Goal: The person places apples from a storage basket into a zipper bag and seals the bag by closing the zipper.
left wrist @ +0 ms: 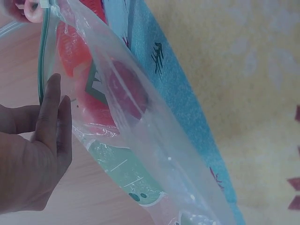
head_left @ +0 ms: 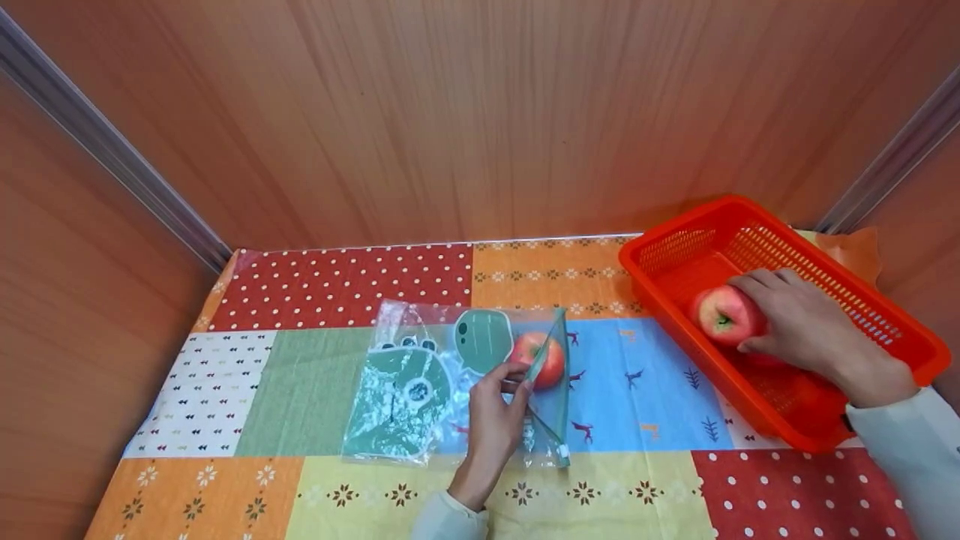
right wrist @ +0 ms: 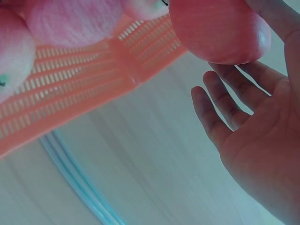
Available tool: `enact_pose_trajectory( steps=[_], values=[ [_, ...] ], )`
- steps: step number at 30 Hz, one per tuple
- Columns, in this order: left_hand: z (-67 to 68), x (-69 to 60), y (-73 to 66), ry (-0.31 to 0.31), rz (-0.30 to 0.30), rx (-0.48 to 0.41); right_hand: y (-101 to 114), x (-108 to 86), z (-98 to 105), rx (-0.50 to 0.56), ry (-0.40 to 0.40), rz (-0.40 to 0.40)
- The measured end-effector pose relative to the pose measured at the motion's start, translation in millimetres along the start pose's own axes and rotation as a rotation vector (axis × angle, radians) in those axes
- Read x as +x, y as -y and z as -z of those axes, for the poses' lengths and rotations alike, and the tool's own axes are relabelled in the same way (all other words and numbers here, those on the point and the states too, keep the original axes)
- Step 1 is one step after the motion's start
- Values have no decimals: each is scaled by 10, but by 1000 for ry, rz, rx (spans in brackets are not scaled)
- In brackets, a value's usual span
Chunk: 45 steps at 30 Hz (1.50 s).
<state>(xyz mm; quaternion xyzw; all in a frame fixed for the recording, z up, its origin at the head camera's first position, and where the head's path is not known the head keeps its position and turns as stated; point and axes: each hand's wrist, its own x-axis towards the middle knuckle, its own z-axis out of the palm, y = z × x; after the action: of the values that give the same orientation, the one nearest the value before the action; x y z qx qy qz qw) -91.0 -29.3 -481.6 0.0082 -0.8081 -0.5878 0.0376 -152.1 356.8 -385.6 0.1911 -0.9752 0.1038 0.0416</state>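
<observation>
A clear zip bag with green printed shapes (head_left: 484,341) lies on the cloth, one apple (head_left: 551,362) inside near its green-edged opening. My left hand (head_left: 495,427) pinches the bag's upper edge between thumb and fingers; in the left wrist view the hand (left wrist: 35,150) is at the green zip strip (left wrist: 44,51), and the apple (left wrist: 126,89) shows through the plastic. Over the red basket (head_left: 675,341), my right hand (head_left: 817,330) grips an apple (head_left: 726,316) from its right side. The right wrist view has this apple (right wrist: 220,30) between thumb and fingers of the hand (right wrist: 258,117).
More apples (right wrist: 72,21) lie in the basket, seen in the right wrist view. A patchwork cloth (head_left: 300,390) covers the table. Wood-patterned panels (head_left: 450,120) stand behind and at both sides. An orange piece (head_left: 855,255) lies behind the basket at the right.
</observation>
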Motion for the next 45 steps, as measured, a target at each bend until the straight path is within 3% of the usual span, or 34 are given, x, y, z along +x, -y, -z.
enact_pose_trajectory(
  steps=[7,14,19,29,38,45],
  values=[
    [-1,0,-5,-2,6,12,26,-3,41,5,-23,13],
    [-11,-11,5,-16,-35,-3,58,-9,75,8,-63,24],
    [-19,-6,-7,-5,-5,4,115,-11,114,11,-97,38],
    [-13,-9,1,-3,2,10,347,-12,174,-23,-129,76],
    [-9,-6,5,-4,-8,0,539,-15,117,-36,-181,140],
    [-14,-17,0,-14,-36,-29,683,-19,65,-56,-179,170]
  ],
)
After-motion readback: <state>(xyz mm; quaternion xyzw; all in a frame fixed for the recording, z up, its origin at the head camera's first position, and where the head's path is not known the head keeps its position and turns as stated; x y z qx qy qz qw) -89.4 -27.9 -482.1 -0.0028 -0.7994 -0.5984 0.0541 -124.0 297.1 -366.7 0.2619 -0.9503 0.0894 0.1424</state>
